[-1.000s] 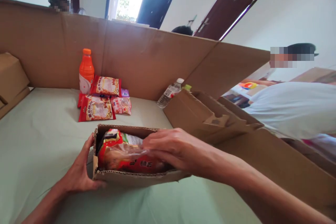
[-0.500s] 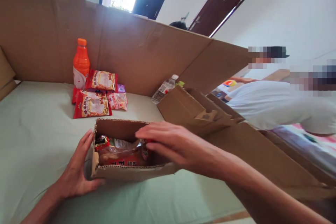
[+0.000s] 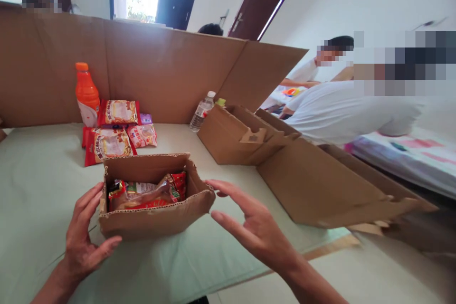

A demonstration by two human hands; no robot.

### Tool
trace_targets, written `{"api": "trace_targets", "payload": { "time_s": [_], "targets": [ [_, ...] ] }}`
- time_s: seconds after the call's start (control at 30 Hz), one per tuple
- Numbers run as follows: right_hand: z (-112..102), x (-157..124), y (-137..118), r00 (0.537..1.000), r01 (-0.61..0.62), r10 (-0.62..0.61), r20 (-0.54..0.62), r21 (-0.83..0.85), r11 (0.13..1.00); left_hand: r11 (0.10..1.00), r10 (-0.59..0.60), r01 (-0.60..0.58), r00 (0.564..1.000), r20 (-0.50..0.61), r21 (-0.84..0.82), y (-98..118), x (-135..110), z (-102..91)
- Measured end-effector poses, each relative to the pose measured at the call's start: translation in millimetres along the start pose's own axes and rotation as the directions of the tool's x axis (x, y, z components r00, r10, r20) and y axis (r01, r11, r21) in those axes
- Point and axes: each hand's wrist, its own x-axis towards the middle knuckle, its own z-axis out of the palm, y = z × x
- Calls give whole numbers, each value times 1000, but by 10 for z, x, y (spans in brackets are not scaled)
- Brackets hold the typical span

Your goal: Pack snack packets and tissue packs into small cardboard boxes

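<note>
A small open cardboard box (image 3: 149, 223) rests on the pale green cloth in front of me. Inside lie packaged snacks: a clear-and-red packet (image 3: 153, 194) and a shiny red wrapper (image 3: 177, 185). At the box's left end is my left hand (image 3: 85, 232), fingers stretched along the side and thumb apart near the front corner. My right hand (image 3: 249, 223) is open at the other end, its forefinger at the torn right corner and thumb spread below. Neither hand is wrapped round anything. Just behind the box lie several red snack packets (image 3: 110, 145).
An orange-capped bottle (image 3: 87, 97) stands against the tall cardboard wall (image 3: 160, 71). A clear plastic bottle (image 3: 203, 111) leans by an open cardboard box (image 3: 228, 137). Larger cardboard (image 3: 313, 185) stretches along the right. People in white shirts (image 3: 342, 109) are beyond it.
My right hand has come out of the box and moved to its right end. The red wrapper inside now shows. My left hand stays at the left end. The view has shifted right.
</note>
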Motion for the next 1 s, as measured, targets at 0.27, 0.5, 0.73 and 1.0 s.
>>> {"api": "trace_targets", "payload": {
  "time_s": [0.27,0.5,0.73,1.0],
  "targets": [
    [77,94,-76,997,79,-79,-14,-13,997,994,-105,105,992,-71,1,233,28,0],
    [6,83,-253,999,25,-27,26,46,999,990,-123,124,992,-23,63,396,41,7],
    [33,20,-266,999,37,-38,14,71,997,991,-86,76,993,83,112,457,124,-36],
    [245,47,-131,996,45,-39,-85,66,997,962,-223,218,975,17,163,463,109,-5]
  ]
}}
